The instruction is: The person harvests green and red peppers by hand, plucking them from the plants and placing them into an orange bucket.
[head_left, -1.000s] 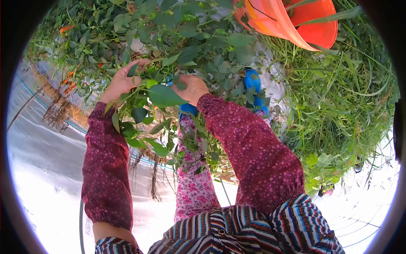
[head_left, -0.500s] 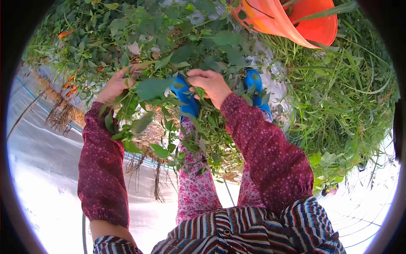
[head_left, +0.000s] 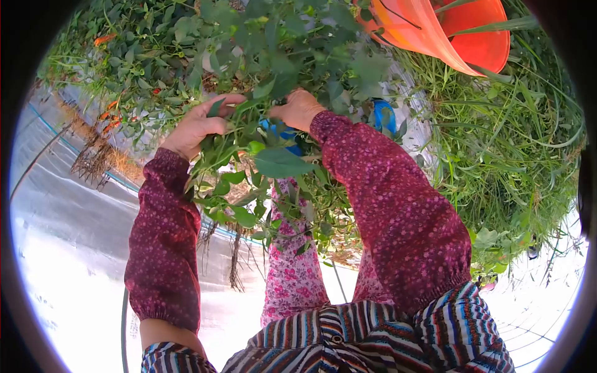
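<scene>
My left hand (head_left: 202, 126) is among the leafy stems of a pepper plant (head_left: 283, 163), its thumb and fingers closed round a green stem. Just right of it, my right hand (head_left: 300, 110) reaches into the same foliage with its fingers curled. Leaves cover its fingertips, so what it grips does not show. Several red peppers (head_left: 111, 118) hang or lie in the greenery to the left. Broad leaves partly hide the blue shoes (head_left: 384, 116) below my hands.
An orange bucket (head_left: 457, 43) lies tilted at the top right, its mouth turned right. Tall grass (head_left: 497, 149) fills the right side. Silvery ground sheeting (head_left: 68, 205), dry roots (head_left: 90, 165) and a thin blue hose (head_left: 118, 179) are at the left.
My left hand has moved right, closer to my right hand, which has shifted slightly up and left, deeper into the leaves. The view has shifted a little.
</scene>
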The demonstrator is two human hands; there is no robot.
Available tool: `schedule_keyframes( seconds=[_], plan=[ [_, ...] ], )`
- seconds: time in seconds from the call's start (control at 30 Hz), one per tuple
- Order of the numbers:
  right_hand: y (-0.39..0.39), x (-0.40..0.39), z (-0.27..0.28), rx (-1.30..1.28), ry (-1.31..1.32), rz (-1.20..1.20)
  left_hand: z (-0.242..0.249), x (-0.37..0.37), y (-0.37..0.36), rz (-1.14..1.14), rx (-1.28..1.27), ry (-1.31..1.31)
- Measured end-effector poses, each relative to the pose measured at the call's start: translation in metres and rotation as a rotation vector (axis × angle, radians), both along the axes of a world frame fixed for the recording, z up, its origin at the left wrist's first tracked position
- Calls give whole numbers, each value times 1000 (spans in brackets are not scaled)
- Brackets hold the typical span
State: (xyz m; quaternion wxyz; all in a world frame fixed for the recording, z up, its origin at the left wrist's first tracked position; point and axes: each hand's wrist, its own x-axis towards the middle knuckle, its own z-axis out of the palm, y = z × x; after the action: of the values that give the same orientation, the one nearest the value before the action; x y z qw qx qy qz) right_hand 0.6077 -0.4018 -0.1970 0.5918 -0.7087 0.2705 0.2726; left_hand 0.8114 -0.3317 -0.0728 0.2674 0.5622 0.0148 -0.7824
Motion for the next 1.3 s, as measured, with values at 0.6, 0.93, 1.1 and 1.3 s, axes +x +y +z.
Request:
schedule_keyframes(
  seconds=[0.6,0.93,1.1,1.3],
  plan=[
    [-48,-18,22,759,329,-494,0,-20,-14,-183,11,-29],
    [-14,-23,33,677,319,-550,5,-22,7,-195,70,-120],
    [10,-37,71,71,29,-621,14,-34,20,-91,93,-164],
    [19,-63,130,-22,-9,-682,11,-64,35,-162,47,-189]
  ],
)
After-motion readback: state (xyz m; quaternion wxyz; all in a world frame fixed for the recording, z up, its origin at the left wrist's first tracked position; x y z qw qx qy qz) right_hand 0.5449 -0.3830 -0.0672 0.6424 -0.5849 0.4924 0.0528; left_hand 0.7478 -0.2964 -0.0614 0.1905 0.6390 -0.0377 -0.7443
